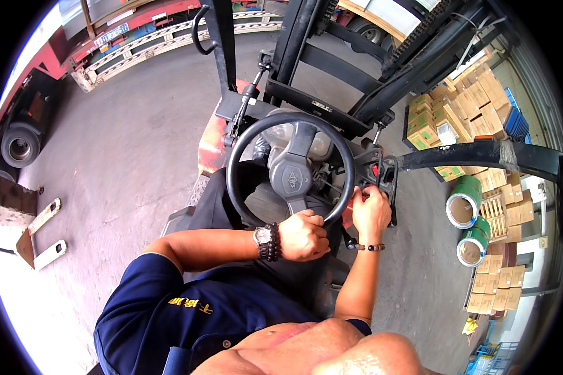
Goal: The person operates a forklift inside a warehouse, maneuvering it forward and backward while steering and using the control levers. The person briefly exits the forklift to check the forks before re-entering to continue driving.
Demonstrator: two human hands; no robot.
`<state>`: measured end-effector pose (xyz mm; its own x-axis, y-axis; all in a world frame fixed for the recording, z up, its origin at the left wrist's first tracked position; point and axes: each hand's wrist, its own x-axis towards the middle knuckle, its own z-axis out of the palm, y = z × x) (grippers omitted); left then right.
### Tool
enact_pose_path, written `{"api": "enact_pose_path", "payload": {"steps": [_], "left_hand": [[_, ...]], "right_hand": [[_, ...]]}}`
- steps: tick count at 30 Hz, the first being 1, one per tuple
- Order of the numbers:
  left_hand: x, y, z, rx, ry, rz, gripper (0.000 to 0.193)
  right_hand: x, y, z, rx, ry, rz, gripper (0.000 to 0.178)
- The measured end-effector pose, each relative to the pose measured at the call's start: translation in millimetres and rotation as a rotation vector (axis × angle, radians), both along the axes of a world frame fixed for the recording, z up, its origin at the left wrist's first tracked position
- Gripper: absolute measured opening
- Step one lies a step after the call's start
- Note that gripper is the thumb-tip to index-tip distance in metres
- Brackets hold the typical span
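Observation:
I sit at the controls of a forklift, with its black steering wheel [236,187] in front of me. My left hand [303,236] is closed in a fist over the wheel's lower rim; its fingertips are turned out of sight. To the right of the wheel, my right hand [370,215] has its fingers bent around the top of a control lever, which they mostly hide. Just beyond those fingers shows the black lever bracket [389,178]. A grey hub [290,180] fills the wheel's centre.
Ahead rises the dark lift mast [341,69]. Stacked cartons [481,100] stand on pallets at the right, near two green-wrapped rolls [463,203]. At the far left are a truck wheel [20,147] and pale forks [47,215]. A red truck bed [150,22] lies beyond the grey floor.

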<state>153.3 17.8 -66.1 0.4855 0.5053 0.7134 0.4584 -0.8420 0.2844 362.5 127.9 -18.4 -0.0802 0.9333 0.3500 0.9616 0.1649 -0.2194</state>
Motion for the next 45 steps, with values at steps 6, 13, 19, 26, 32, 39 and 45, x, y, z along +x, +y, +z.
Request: {"api": "enact_pose_path", "payload": {"steps": [6,13,19,26,32,39,45], "left_hand": [[-1.6,-2.6,3.5,-0.001,0.003,0.002,0.034],[-11.6,-10.1,-4.7,0.005,0.031,-0.023,0.033],[-35.3,-18.3,-14.1,-0.016,0.05,-0.019,0.035],[-97.7,-37.6,4.6,-0.045,0.036,0.111,0.037],[-148.9,-29.5,11.4,-0.023,0.001,0.283,0.033],[-155.2,-21.9,16.9,-0.015,-0.03,0.357,0.038],[-158.3,-25.3,20.5,0.012,-0.019,0.366,0.037]], "right_hand": [[0.0,-0.8,4.5,0.01,0.003,0.007,0.035],[4.3,-2.3,-2.1,-0.001,-0.011,0.007,0.036],[1.2,2.8,-3.9,-0.02,-0.014,-0.014,0.036],[-0.5,5.0,-9.9,0.186,0.005,0.015,0.031],[2.6,15.3,-5.2,0.22,0.025,0.019,0.032],[4.2,35.7,22.7,0.109,0.004,-0.043,0.033],[3.7,43.5,27.4,0.14,0.043,-0.014,0.036]]}}
